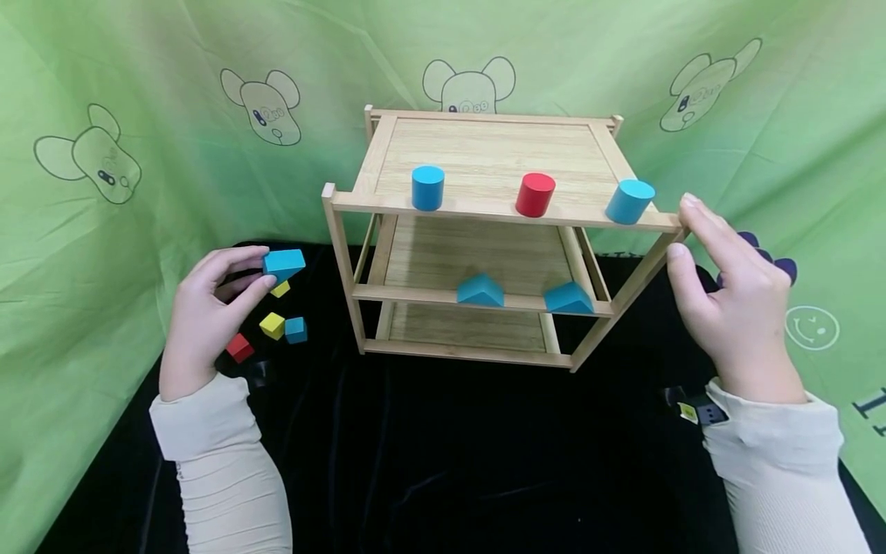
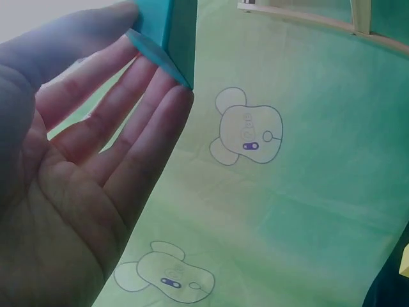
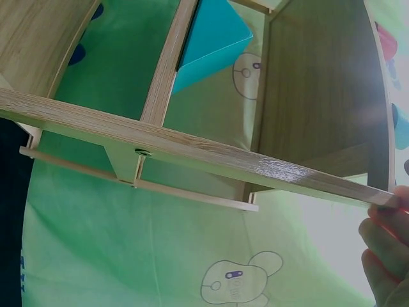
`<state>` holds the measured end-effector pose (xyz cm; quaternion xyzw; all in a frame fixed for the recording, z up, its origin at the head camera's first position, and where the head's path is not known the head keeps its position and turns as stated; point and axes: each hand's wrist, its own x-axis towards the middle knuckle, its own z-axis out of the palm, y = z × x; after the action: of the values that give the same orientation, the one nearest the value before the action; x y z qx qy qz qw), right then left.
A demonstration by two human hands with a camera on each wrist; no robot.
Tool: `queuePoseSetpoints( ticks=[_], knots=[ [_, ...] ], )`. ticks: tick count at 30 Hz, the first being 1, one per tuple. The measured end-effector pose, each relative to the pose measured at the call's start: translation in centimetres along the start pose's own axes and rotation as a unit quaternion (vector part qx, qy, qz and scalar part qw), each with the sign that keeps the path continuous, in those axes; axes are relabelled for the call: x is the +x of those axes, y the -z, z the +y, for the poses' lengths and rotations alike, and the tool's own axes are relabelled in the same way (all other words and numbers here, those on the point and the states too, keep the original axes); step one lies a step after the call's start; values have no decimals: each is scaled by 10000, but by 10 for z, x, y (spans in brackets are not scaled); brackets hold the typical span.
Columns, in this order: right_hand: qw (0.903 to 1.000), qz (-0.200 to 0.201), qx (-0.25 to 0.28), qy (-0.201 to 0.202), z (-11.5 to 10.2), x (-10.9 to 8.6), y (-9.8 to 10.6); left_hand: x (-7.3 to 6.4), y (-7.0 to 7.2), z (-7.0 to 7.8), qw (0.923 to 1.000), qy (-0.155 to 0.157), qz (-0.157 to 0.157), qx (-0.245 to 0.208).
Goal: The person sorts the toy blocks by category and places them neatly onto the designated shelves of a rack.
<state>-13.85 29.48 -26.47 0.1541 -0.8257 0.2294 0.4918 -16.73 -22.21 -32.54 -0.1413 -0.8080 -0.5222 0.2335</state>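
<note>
Between its thumb and fingertips, my left hand [image 1: 201, 308] pinches a blue triangular block [image 1: 284, 265], raised to the left of a three-tier wooden shelf [image 1: 429, 203]. The left wrist view shows this block [image 2: 182, 38] at the fingertips. My right hand [image 1: 741, 308] grips the shelf's top front right corner, thumb and fingers about the post; the right wrist view shows those fingers [image 3: 383, 246] at the post end. Along the top front edge stand a blue cylinder [image 1: 428, 188], a red cylinder [image 1: 536, 195] and another blue cylinder [image 1: 630, 201].
Two blue triangular blocks [image 1: 481, 291] [image 1: 569, 298] sit on the middle tier's front rail. Below my left hand lie a red block [image 1: 239, 348], a blue block [image 1: 295, 330] and yellow blocks [image 1: 273, 325] on black cloth [image 1: 443, 462]. A green printed curtain [image 1: 173, 61] surrounds the shelf.
</note>
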Motion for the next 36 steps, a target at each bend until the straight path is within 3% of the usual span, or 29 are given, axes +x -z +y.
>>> queuePoseSetpoints(
  ticks=[10, 15, 25, 36],
  knots=[
    [10000, 64, -22, 30, -12, 4, 0, -3, 0, 12, 9988, -322, -357, -123],
    [9999, 91, -67, 52, -17, 5, 0, -4, -3, 20, 9964, -626, -529, -194],
    [9999, 12, -61, 90, -3, 1, 0, -3, -16, 30, 9916, -924, -897, 102],
    [10000, 36, -1, 61, 1, 1, -1, 0, -29, 32, 9865, -1139, -1180, -3]
  ],
)
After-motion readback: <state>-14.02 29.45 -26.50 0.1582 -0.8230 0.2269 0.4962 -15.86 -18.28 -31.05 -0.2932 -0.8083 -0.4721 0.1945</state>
